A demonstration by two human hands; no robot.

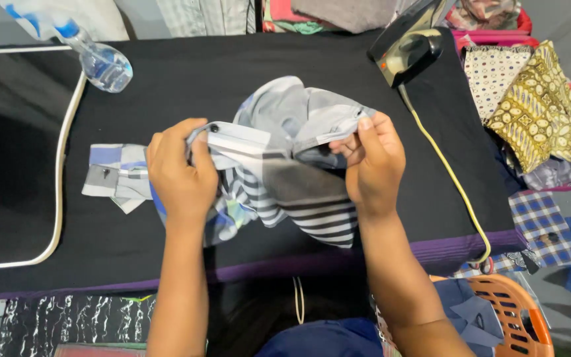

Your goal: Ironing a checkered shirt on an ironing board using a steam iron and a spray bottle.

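Both hands hold a grey striped shirt [285, 178] bunched up near the middle of the black-covered bench [166, 86]. The left hand [181, 173] has its grip closed over a buttoned band of the cloth, fingers wrapped and pressed down; the right hand [373, 165] pinches a folded edge between thumb and fingertips. One sleeve cuff [114, 177] trails flat to the left. The iron [408, 46] sits tilted at the far right edge of the bench, and its yellow cord [451, 178] runs down along the right side; I judge a tug on the shirt or a brush of the forearm could snag that cord and drag the iron off. The plastic water bottle [97, 56] lies on its side at the top left and could roll. The shirt looks thin, soft and crumpled, with dark bands on pale grey; the bench cover is matt and smooth, edged in purple. Patterned clothes [536, 112] are heaped at right, above an orange plastic basket [517, 317].
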